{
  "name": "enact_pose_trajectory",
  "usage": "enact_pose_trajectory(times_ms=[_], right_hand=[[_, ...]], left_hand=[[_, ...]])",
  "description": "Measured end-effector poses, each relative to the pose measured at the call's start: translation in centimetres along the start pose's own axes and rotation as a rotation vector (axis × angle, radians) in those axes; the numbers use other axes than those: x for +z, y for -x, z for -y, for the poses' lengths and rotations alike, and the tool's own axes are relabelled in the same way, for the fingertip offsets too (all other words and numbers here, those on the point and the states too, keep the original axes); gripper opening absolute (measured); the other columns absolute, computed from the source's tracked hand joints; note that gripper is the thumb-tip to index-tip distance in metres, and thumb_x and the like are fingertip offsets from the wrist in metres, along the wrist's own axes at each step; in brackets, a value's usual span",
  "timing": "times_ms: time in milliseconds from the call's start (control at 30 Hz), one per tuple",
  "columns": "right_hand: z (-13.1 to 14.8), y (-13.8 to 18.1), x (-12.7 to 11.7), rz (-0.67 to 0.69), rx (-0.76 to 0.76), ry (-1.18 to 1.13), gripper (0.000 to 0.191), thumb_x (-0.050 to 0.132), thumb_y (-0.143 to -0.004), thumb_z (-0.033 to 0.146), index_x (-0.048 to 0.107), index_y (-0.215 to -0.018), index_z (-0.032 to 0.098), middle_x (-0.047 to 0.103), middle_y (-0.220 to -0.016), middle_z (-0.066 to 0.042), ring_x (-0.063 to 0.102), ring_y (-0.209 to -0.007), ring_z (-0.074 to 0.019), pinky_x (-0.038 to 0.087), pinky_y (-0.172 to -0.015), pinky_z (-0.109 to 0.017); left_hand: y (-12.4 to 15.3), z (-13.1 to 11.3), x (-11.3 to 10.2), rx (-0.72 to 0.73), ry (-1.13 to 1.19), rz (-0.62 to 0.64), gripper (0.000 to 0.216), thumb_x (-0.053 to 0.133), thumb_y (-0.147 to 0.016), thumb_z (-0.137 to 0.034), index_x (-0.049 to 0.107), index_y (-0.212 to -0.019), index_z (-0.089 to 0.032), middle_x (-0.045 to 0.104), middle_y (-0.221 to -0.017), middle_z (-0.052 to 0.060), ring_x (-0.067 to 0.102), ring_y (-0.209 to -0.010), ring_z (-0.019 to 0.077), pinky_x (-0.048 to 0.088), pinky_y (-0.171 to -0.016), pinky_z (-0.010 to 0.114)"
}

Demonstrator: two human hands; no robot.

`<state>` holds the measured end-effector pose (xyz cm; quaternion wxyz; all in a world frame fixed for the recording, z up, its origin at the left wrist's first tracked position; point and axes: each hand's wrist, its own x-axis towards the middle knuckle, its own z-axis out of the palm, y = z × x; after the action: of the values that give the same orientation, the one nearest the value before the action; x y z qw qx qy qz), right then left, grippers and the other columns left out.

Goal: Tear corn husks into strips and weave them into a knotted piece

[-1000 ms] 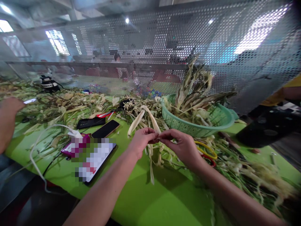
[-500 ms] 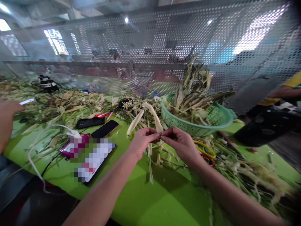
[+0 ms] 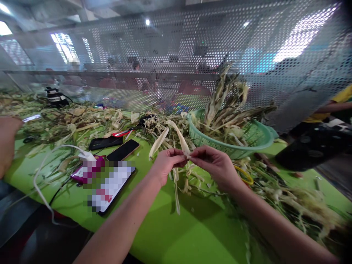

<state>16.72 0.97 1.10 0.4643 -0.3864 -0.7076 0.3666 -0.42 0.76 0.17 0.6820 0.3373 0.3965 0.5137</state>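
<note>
My left hand (image 3: 166, 164) and my right hand (image 3: 216, 164) meet fingertip to fingertip above the green table (image 3: 192, 234). Both pinch a pale dried leaf strip (image 3: 176, 137) that arches up and back from the pinch, while other strips (image 3: 176, 190) hang down to the table below. The fingers of both hands are closed on it. A green plastic basket (image 3: 255, 141) heaped with dried stalks stands just behind my right hand.
Several phones (image 3: 110, 185) and a white cable (image 3: 46, 154) lie at the left. Dried leaves litter the back of the table (image 3: 79, 121) and the right (image 3: 297, 205). Coloured rubber bands (image 3: 243, 175) lie by my right wrist. Another person's hand (image 3: 8, 135) is far left; a perforated metal screen (image 3: 192, 55) stands behind.
My hands have shifted slightly upward and the pinch point has moved a little right. The leaf strip bends a bit more. The person's hand at the far left has pulled back.
</note>
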Motion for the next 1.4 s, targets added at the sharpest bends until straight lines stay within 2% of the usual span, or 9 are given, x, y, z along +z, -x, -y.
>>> enact_pose_trajectory(times_ms=[100, 200, 400, 500, 733, 1000, 1233, 1400], right_hand=[[0.0, 0.1, 0.0, 0.012, -0.135, 0.171, 0.01, 0.07, -0.081, 0.029, 0.071, -0.088, 0.022, 0.067, -0.085, -0.003, 0.063, -0.08, -0.0181, 0.049, -0.073, -0.031], [-0.1, 0.2, 0.0, 0.017, -0.2, 0.27, 0.008, 0.068, -0.084, 0.027, 0.072, -0.09, 0.023, 0.068, -0.087, -0.003, 0.064, -0.081, -0.0181, 0.05, -0.074, -0.031], [-0.3, 0.0, -0.3, 0.02, -0.214, 0.327, 0.008, 0.068, -0.084, 0.03, 0.071, -0.086, 0.023, 0.068, -0.085, -0.003, 0.064, -0.079, -0.0183, 0.05, -0.074, -0.032], [-0.4, -0.1, -0.4, 0.007, -0.167, 0.359, 0.012, 0.067, -0.084, 0.034, 0.069, -0.083, 0.022, 0.068, -0.081, -0.003, 0.063, -0.076, -0.0191, 0.049, -0.072, -0.032], [-0.6, 0.3, 0.4, -0.035, 0.039, 0.186, 0.019, 0.066, -0.083, 0.039, 0.064, -0.083, 0.02, 0.067, -0.078, -0.004, 0.062, -0.074, -0.0193, 0.05, -0.069, -0.032], [0.1, 0.4, 0.8, -0.089, 0.141, 0.03, 0.017, 0.069, -0.078, 0.034, 0.06, -0.077, 0.019, 0.062, -0.072, -0.001, 0.058, -0.068, -0.0157, 0.048, -0.064, -0.029], [0.0, 0.1, 0.5, -0.048, 0.103, -0.09, 0.027, 0.073, -0.076, 0.041, 0.064, -0.087, 0.018, 0.065, -0.075, -0.003, 0.059, -0.067, -0.0153, 0.051, -0.063, -0.028], [-0.2, 0.2, 0.2, -0.046, -0.073, 0.103, 0.017, 0.07, -0.081, 0.037, 0.07, -0.089, 0.022, 0.069, -0.083, -0.004, 0.064, -0.078, -0.0187, 0.052, -0.074, -0.033]], left_hand=[[-0.1, 0.0, -0.1, -0.012, 0.031, 0.011, 0.014, 0.072, -0.063, -0.007, 0.064, -0.073, -0.011, 0.064, -0.064, 0.002, 0.06, -0.056, 0.0093, 0.05, -0.066, 0.026], [0.0, -0.1, -0.1, -0.027, 0.029, 0.032, 0.011, 0.069, -0.065, -0.005, 0.064, -0.073, -0.01, 0.063, -0.063, 0.002, 0.059, -0.055, 0.0084, 0.05, -0.065, 0.025], [0.3, -0.3, -0.1, -0.064, 0.017, 0.068, 0.012, 0.067, -0.065, -0.004, 0.062, -0.072, -0.011, 0.062, -0.065, 0.001, 0.059, -0.056, 0.0087, 0.049, -0.064, 0.024], [0.2, -0.1, -0.1, -0.052, 0.007, 0.094, 0.012, 0.071, -0.065, -0.008, 0.061, -0.071, -0.011, 0.063, -0.065, 0.001, 0.06, -0.057, 0.0089, 0.049, -0.065, 0.024], [0.3, 0.1, -0.1, -0.014, -0.013, 0.095, 0.017, 0.078, -0.066, -0.018, 0.064, -0.073, -0.012, 0.066, -0.066, 0.002, 0.062, -0.061, 0.0104, 0.05, -0.071, 0.027], [0.3, 0.4, -0.1, 0.005, -0.025, 0.15, 0.019, 0.08, -0.065, -0.017, 0.065, -0.077, -0.011, 0.069, -0.072, 0.003, 0.064, -0.066, 0.0108, 0.05, -0.073, 0.027], [0.2, 0.4, 0.2, 0.0, -0.036, 0.064, 0.014, 0.075, -0.069, -0.018, 0.065, -0.073, -0.011, 0.066, -0.066, 0.003, 0.06, -0.06, 0.0096, 0.046, -0.065, 0.024], [-0.1, 0.5, -0.1, -0.028, 0.026, 0.017, 0.011, 0.072, -0.068, -0.017, 0.064, -0.073, -0.011, 0.063, -0.062, 0.002, 0.054, -0.054, 0.0075, 0.043, -0.059, 0.022]])
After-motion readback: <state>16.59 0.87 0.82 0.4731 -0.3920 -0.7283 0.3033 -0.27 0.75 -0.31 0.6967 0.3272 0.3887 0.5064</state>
